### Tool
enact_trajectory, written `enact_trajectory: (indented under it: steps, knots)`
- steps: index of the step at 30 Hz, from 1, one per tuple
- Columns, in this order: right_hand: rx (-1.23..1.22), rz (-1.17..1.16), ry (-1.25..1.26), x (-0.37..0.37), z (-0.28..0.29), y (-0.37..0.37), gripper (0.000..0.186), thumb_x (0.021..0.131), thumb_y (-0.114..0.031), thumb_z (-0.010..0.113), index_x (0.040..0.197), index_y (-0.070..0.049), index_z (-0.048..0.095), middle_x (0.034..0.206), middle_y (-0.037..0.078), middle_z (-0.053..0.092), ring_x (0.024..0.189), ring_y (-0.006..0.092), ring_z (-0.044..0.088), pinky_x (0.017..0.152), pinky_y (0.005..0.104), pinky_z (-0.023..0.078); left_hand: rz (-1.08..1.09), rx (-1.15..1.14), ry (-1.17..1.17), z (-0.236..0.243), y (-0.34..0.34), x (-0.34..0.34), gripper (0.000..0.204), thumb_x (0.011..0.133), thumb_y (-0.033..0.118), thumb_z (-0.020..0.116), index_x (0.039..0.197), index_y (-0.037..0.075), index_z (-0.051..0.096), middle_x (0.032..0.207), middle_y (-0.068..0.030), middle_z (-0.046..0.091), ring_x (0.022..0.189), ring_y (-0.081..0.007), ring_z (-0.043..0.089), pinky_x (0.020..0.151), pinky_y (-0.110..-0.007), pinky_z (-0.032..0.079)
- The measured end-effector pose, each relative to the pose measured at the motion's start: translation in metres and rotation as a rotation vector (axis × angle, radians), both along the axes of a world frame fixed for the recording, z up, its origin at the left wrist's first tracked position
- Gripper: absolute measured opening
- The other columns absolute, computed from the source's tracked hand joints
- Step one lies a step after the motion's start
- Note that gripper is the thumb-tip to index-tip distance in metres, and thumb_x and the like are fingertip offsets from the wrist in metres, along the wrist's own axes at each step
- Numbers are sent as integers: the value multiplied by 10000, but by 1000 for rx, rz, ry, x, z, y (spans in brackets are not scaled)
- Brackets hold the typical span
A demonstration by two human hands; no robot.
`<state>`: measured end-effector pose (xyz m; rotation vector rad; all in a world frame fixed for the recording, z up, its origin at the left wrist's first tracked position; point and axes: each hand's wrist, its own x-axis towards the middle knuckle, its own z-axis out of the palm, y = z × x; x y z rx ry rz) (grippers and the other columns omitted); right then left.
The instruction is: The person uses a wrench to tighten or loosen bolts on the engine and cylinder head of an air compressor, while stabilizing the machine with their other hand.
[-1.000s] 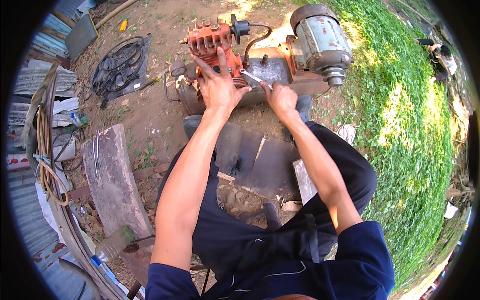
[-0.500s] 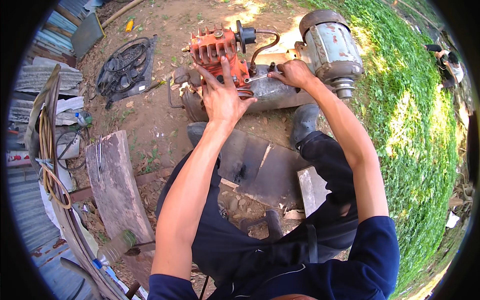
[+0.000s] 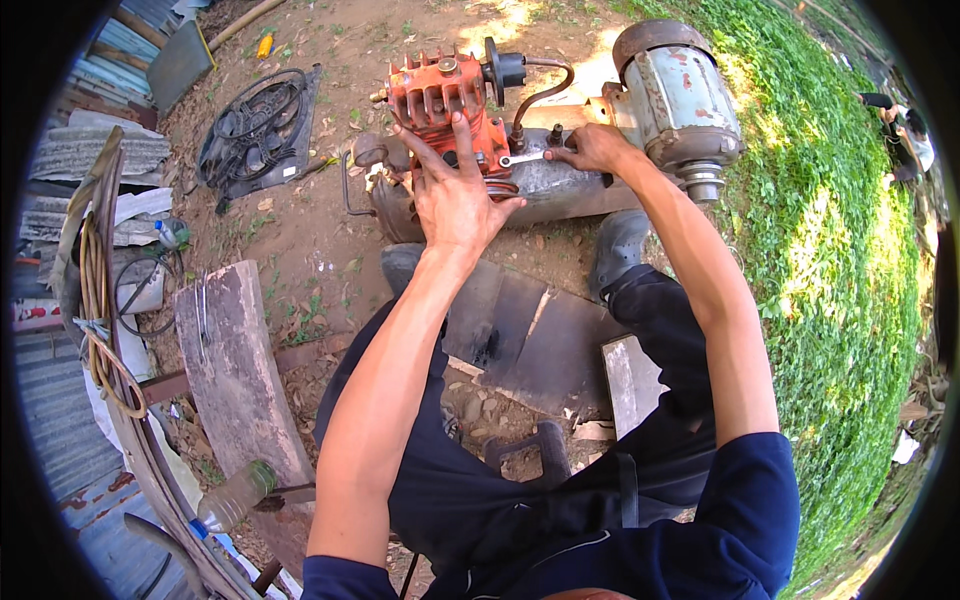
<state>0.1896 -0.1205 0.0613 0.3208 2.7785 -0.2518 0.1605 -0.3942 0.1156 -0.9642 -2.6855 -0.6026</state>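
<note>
An orange finned compressor pump (image 3: 436, 92) sits on a worn grey tank (image 3: 548, 185). My left hand (image 3: 456, 205) lies against the pump's near side, fingers spread, over the pulley (image 3: 502, 188) at its base. My right hand (image 3: 597, 150) grips the end of a wrench (image 3: 525, 158). The wrench's other end sits at a bolt low on the pump's right side. Beyond my right hand stands a grey electric motor (image 3: 680, 95) with peeling paint and a stepped pulley (image 3: 702, 182). A bent copper-brown pipe (image 3: 550, 65) runs from the pump's round black fitting down to the tank.
Coiled black hoses and cables (image 3: 252, 130) lie on a dark sheet at the left. A weathered plank (image 3: 235, 370) carries thin metal tools. A plastic bottle (image 3: 238, 495) lies near the lower left. Grass (image 3: 830, 300) covers the right, where another person (image 3: 910, 140) is far off.
The whole view has shifted slightly, so everything sits a little further right. The wrench looks slightly turned, its shaft showing brighter. Both hands keep their places on the pump and wrench.
</note>
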Motion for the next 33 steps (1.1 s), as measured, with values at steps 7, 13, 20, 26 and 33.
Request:
enact_trajectory:
  steps: [7, 13, 20, 26, 33]
  knots:
    - [50, -43, 77, 13, -6, -15, 825, 842, -785, 416, 821, -32, 751, 793, 223, 697, 822, 383, 689, 753, 467, 538, 16, -17, 117, 0, 0, -1, 1517, 508, 539, 913, 1530, 175, -147, 1403, -537, -64, 977, -620, 579, 731, -524, 572]
    - [106, -178, 281, 23, -17, -34, 810, 844, -772, 426, 890, -31, 750, 816, 221, 703, 880, 376, 684, 837, 471, 515, 33, -55, -26, 7, 2, 2, 1478, 509, 549, 910, 1547, 154, -67, 1421, -525, -49, 1169, -608, 457, 919, -523, 483]
    - [140, -194, 432, 31, -24, -44, 810, 863, -756, 420, 842, -5, 723, 809, 218, 699, 833, 376, 681, 886, 471, 485, 31, -59, -91, 12, 3, 5, 1466, 513, 561, 904, 1552, 143, -42, 1443, -507, -45, 1302, -593, 348, 996, -518, 434]
    - [231, -349, 551, 56, -35, -87, 637, 864, -637, 560, 821, -17, 698, 774, 210, 693, 790, 342, 688, 794, 450, 508, 36, -53, -91, 11, -1, 5, 1464, 517, 557, 903, 1553, 141, -44, 1448, -502, -58, 1342, -587, 288, 983, -548, 427]
    - [256, -689, 469, 70, -63, -159, 326, 933, -390, 568, 936, -68, 618, 842, 138, 699, 819, 298, 665, 809, 435, 454, 60, -131, -95, 23, 5, 8, 1452, 512, 564, 896, 1553, 98, -2, 1429, -527, -55, 1345, -597, 283, 962, -542, 447]
